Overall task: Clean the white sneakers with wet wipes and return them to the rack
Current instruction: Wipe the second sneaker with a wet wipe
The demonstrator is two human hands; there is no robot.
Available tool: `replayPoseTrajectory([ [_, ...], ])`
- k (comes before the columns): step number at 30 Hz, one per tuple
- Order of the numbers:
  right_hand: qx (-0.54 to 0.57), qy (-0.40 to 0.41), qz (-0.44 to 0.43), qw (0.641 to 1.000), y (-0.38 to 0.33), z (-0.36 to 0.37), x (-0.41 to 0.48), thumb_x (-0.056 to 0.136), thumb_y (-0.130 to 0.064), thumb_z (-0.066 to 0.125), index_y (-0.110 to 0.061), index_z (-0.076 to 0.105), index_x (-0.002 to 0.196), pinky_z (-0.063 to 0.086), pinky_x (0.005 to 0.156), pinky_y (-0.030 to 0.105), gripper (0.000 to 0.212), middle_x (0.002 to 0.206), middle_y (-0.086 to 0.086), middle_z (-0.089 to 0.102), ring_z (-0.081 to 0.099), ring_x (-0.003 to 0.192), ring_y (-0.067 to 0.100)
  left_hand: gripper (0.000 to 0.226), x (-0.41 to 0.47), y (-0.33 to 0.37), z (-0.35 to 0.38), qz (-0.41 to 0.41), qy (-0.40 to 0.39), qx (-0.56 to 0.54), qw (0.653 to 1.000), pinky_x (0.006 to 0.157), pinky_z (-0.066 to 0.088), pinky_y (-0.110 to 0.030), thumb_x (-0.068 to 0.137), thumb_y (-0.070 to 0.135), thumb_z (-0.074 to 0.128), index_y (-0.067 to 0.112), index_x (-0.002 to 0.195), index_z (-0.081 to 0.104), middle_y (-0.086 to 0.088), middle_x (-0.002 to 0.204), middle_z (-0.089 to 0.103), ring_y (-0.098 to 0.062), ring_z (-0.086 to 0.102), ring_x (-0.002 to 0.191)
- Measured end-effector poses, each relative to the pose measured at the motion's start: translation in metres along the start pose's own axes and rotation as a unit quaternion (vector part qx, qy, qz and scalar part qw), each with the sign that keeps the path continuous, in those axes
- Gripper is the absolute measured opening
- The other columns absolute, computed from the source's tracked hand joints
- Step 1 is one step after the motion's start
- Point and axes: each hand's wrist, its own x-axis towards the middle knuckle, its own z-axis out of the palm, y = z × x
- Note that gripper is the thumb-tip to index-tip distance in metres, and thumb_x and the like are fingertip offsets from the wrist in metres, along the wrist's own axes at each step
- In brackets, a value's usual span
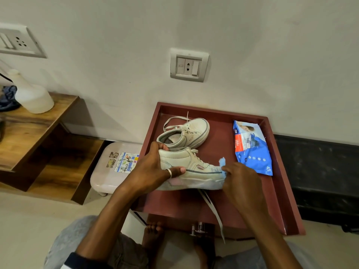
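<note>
Seen from above, a person sits before a dark red tray-topped table (281,191) that fills the centre and right of the frame. At the centre, the left hand (155,167) grips the heel end of a white sneaker (194,167), with the fingers curled over the collar and a ringed thumb pressed along its side. The shoe's toe points toward the right of the frame, and a loose lace (213,208) trails down past the tray's near edge. At the toe, the right hand (240,181) pinches a crumpled blue wet wipe (222,164) against the shoe. Just behind, higher in the frame, the second sneaker (186,133) rests on the tray, touching the first. A blue pack of wipes (251,150) lies flat at the tray's right side. At lower left of the tray stands a pale plastic stool (108,171). A wooden shelf unit (29,129) at the left edge carries a white bottle (33,96). A switch plate (188,65) sits on the wall, upper centre.
</note>
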Motion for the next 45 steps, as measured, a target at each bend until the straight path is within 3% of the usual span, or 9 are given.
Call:
replayPoseTrajectory([
  [6,0.029,-0.027,-0.094,0.995,-0.042,0.006,-0.014,0.072,0.005,0.072,-0.009,0.074,0.1,0.056,0.067,0.034,0.032,0.088,0.002,0.072,0.064,0.077,0.021,0.061,-0.002,0.001,0.0,-0.001,0.009,-0.001,1.0,0.085,0.059,-0.035,0.071,0.051,0.086,0.036,0.109,0.042,0.011,0.11,0.066,-0.008,0.065,0.099],
  [13,0.009,-0.01,-0.003,1.0,-0.009,0.002,-0.001,0.079,0.002,0.072,-0.005,0.076,0.087,0.053,0.059,0.031,0.011,0.077,0.008,0.072,0.066,0.066,0.022,0.062,-0.003,0.006,0.0,0.008,0.011,0.004,1.0,0.082,0.057,-0.027,0.072,0.049,0.086,0.034,0.112,0.041,0.016,0.109,0.063,-0.004,0.063,0.099],
  [18,0.027,-0.015,-0.094,0.995,-0.041,0.007,-0.015,0.075,0.003,0.072,-0.008,0.074,0.1,0.057,0.067,0.037,0.027,0.085,0.005,0.071,0.065,0.075,0.023,0.062,-0.002,0.002,0.0,0.008,0.006,-0.002,1.0,0.083,0.06,-0.031,0.072,0.049,0.086,0.035,0.112,0.041,0.014,0.111,0.064,-0.006,0.065,0.099],
  [24,-0.006,0.002,0.033,0.999,0.002,0.001,0.003,0.089,-0.012,0.069,-0.004,0.075,0.079,0.054,0.05,0.035,0.014,0.066,0.007,0.068,0.061,0.057,0.02,0.062,-0.003,0.004,0.0,0.012,0.01,0.002,1.0,0.079,0.058,-0.023,0.072,0.049,0.085,0.034,0.114,0.041,0.014,0.11,0.064,-0.005,0.065,0.098],
  [28,0.025,0.017,-0.031,0.999,-0.027,0.003,-0.006,0.084,-0.006,0.072,-0.006,0.076,0.091,0.057,0.057,0.033,0.007,0.076,0.005,0.071,0.064,0.065,0.018,0.064,-0.002,0.003,0.0,0.0,0.007,-0.006,1.0,0.081,0.059,-0.028,0.072,0.05,0.085,0.034,0.115,0.041,0.013,0.111,0.065,-0.007,0.065,0.099],
  [31,0.019,-0.03,-0.069,0.997,-0.042,0.005,-0.015,0.073,0.001,0.076,-0.006,0.075,0.1,0.058,0.064,0.038,0.028,0.084,0.006,0.072,0.065,0.074,0.024,0.062,-0.002,0.001,0.0,0.0,0.005,-0.009,1.0,0.08,0.06,-0.029,0.072,0.05,0.085,0.034,0.114,0.042,0.012,0.111,0.066,-0.008,0.066,0.099],
  [37,-0.014,-0.013,0.056,0.998,0.006,0.003,0.008,0.091,-0.011,0.065,-0.009,0.075,0.082,0.049,0.052,0.033,0.013,0.069,0.006,0.069,0.062,0.061,0.022,0.06,-0.002,0.004,0.0,0.003,0.01,-0.006,1.0,0.076,0.057,-0.022,0.072,0.049,0.086,0.037,0.11,0.042,0.013,0.109,0.066,-0.004,0.066,0.096],
  [42,0.018,-0.003,-0.056,0.998,-0.039,0.001,-0.011,0.082,-0.002,0.071,-0.007,0.075,0.09,0.055,0.059,0.035,0.011,0.077,0.004,0.07,0.063,0.066,0.022,0.061,-0.002,0.002,0.001,-0.005,0.011,-0.012,1.0,0.078,0.058,-0.024,0.072,0.049,0.086,0.036,0.111,0.043,0.012,0.109,0.067,-0.004,0.066,0.097],
  [45,0.007,-0.032,-0.045,0.998,-0.032,0.007,-0.008,0.078,0.0,0.071,-0.009,0.076,0.09,0.055,0.059,0.039,0.016,0.079,0.004,0.07,0.063,0.069,0.024,0.062,-0.001,0.001,0.001,-0.009,0.005,-0.005,1.0,0.083,0.06,-0.031,0.071,0.052,0.086,0.036,0.112,0.043,0.012,0.112,0.067,-0.006,0.067,0.099],
])
